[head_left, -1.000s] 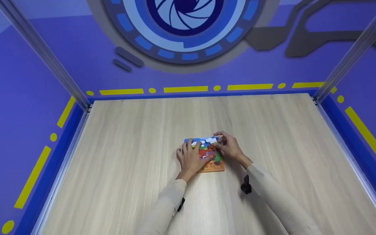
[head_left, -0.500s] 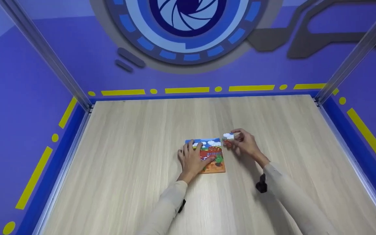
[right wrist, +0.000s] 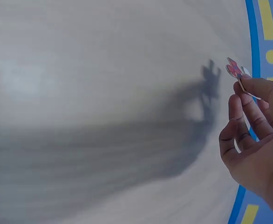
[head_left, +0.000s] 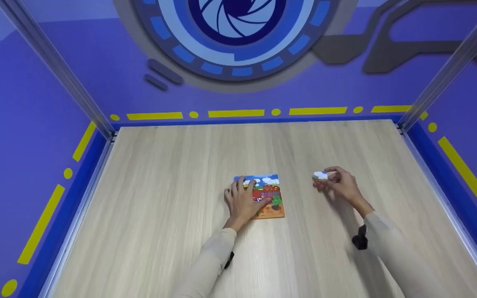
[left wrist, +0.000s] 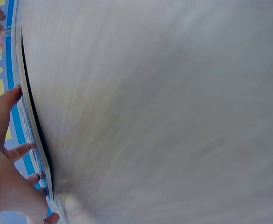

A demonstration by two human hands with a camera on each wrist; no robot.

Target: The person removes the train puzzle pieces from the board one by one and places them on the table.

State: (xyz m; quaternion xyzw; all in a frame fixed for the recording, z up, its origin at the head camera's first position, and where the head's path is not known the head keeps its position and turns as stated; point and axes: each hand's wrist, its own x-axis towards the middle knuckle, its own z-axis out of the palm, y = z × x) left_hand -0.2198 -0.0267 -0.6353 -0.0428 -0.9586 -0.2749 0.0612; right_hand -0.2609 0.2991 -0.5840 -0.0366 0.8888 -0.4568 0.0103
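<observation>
A flat jigsaw puzzle point(head_left: 271, 210) with a blue sky, clouds, a red shape and orange ground lies on the table. Across its left part rests my left hand point(head_left: 240, 203), fingers spread and thumb pointing right. From the side, in the left wrist view, the thumb and fingertips touch the top of the thin puzzle point(left wrist: 32, 119). Well to the right, my right hand point(head_left: 347, 188) pinches a small puzzle piece point(head_left: 320, 176) of white cloud, blue and red between thumb and fingers. The right wrist view has this piece point(right wrist: 234, 68) held edge-on, its shadow falling on the table.
The light wooden table point(head_left: 172, 186) runs back to a blue printed wall point(head_left: 238, 99) with yellow dashes. Side walls and metal posts point(head_left: 441, 66) frame it. Both sleeves carry a dark wrist device, such as this black mount point(head_left: 360, 239).
My right hand has moved right, carrying the puzzle piece from the puzzle's upper right corner out over the table. The left hand stays on the puzzle.
</observation>
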